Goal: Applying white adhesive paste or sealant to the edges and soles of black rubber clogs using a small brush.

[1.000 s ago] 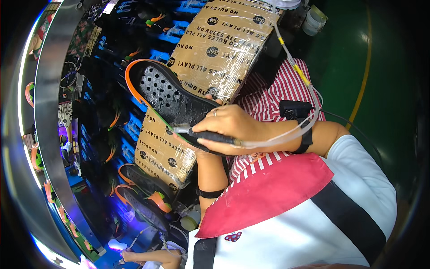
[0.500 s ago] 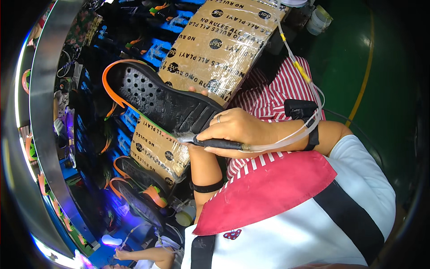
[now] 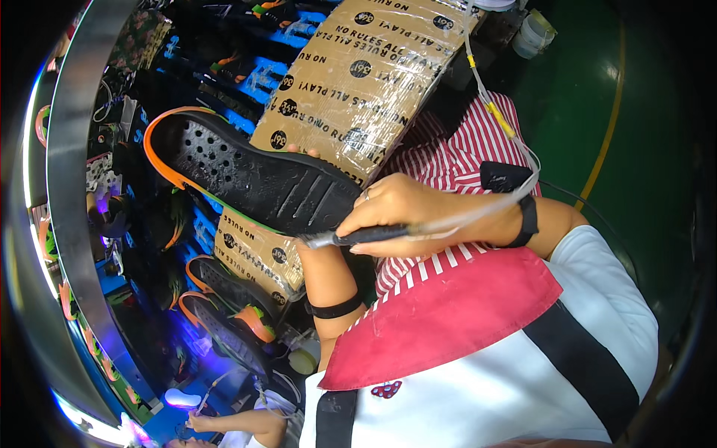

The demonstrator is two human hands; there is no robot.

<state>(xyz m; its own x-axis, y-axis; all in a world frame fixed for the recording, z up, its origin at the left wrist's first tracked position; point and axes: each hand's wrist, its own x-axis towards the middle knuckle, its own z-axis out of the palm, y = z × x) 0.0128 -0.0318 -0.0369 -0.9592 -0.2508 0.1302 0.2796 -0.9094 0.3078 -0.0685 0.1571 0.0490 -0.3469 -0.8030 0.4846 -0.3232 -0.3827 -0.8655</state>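
A black shoe sole (image 3: 272, 187) with an orange and green rim is held tilted in front of me, its holed heel end at the left. My left hand (image 3: 314, 153) grips it from beneath; only fingertips show past the far edge, and the palm is hidden under the sole. In my right hand (image 3: 399, 203) is a brush with a dark handle (image 3: 370, 235), its bristles (image 3: 315, 240) at the sole's near edge; whether they touch it I cannot tell. A clear hose (image 3: 489, 209) runs from the handle over my right forearm.
Under the sole lies a film-wrapped cardboard surface (image 3: 358, 97). More soles (image 3: 216, 328) rest at the lower left, near a co-worker's arm (image 3: 243, 425). A metal rail (image 3: 67, 224) curves along the left, and a white bucket (image 3: 532, 33) stands at the upper right.
The sole has shifted left with my left hand under it. Relative to the sole, the brush is now nearer the toe end, and my right hand has moved only slightly.
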